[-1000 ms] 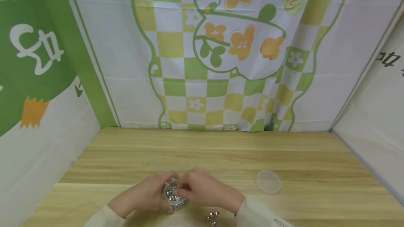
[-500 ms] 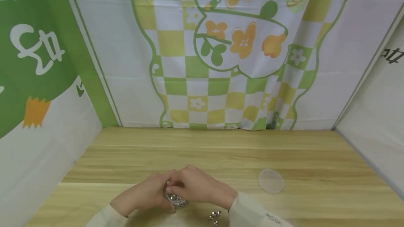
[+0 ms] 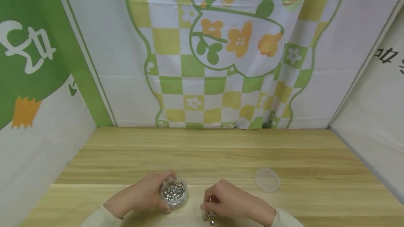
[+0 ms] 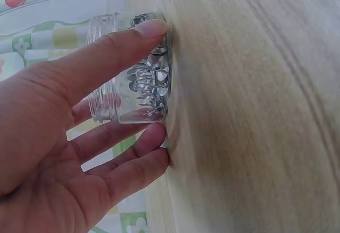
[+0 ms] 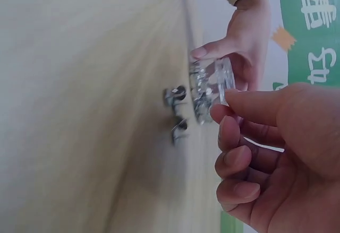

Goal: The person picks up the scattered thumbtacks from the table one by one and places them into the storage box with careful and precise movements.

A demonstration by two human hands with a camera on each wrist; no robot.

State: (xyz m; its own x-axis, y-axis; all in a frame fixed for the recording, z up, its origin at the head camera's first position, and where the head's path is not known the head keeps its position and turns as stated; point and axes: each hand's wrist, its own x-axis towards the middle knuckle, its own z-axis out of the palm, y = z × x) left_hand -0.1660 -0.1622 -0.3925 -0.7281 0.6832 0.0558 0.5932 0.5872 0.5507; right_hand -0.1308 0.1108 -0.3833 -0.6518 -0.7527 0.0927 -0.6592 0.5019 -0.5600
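A clear round jar (image 3: 174, 193) with silver thumbtacks (image 4: 151, 82) inside stands on the table. My left hand (image 3: 146, 192) grips its side, the thumb along the wall in the left wrist view. To the right, my right hand (image 3: 230, 200) hovers over a few loose thumbtacks (image 3: 210, 217), its fingers curled and its thumb near the index fingertip. In the right wrist view, that hand (image 5: 281, 148) is in front of the jar (image 5: 210, 92), with the loose thumbtacks (image 5: 177, 113) beside the jar. Whether a thumbtack sits between its fingertips cannot be made out.
A clear round lid (image 3: 267, 180) lies flat on the wooden table (image 3: 202, 153), right of my right hand. Printed curtains hang behind the table (image 3: 217, 101) and at both sides.
My right hand has come out of the jar and moved right to the loose thumbtacks, uncovering the jar's mouth. The left hand still holds the jar. The head view has shifted slightly.
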